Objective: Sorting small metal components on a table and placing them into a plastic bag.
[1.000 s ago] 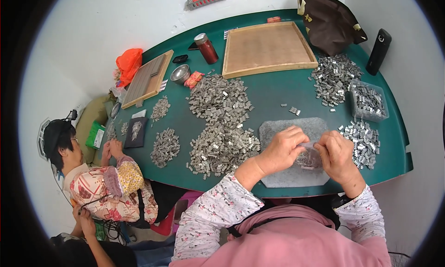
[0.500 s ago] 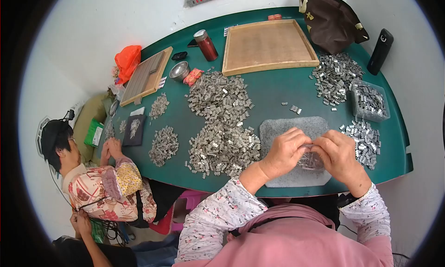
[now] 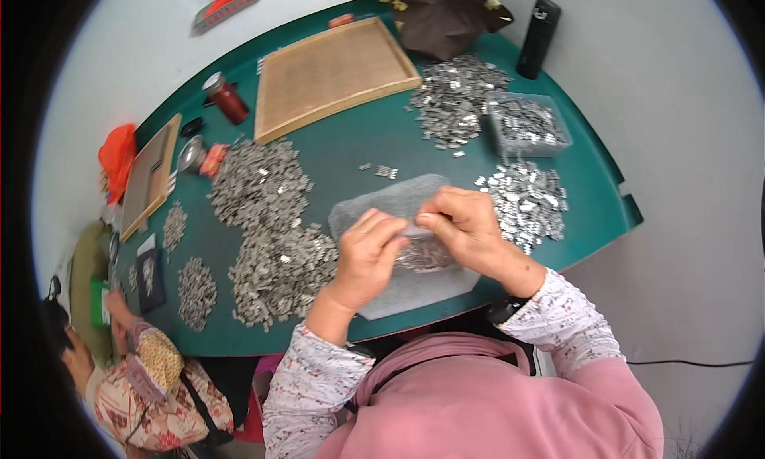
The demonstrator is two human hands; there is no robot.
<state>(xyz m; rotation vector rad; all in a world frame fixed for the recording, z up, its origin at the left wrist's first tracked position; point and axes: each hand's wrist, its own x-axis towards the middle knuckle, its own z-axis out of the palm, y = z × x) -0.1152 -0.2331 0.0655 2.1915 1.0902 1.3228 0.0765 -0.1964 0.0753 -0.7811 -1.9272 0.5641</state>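
Observation:
Over a grey felt-like mat (image 3: 402,296), my left hand (image 3: 368,254) and my right hand (image 3: 468,226) face each other with a small gap between them. Both have thumb and fingers pinched on the upper edge of a clear plastic bag (image 3: 425,256). Thin shiny pieces seem to lie inside it, too blurred to name. Right of the mat, close to my right hand, spreads a pile of small toothed metal pieces (image 3: 526,204). A larger heap of similar grey pieces (image 3: 283,260) lies left of my left hand.
Behind the mat are a wooden tray (image 3: 335,76), another metal heap (image 3: 458,100) and a clear plastic box (image 3: 530,144) of pieces. A red flask (image 3: 226,100) and a black bottle (image 3: 539,41) stand farther back. A co-worker (image 3: 151,387) sits at the left.
The view has swung right, so the table and everything on it sit farther left. My hands have drawn slightly apart along the bag's edge, still gripping it.

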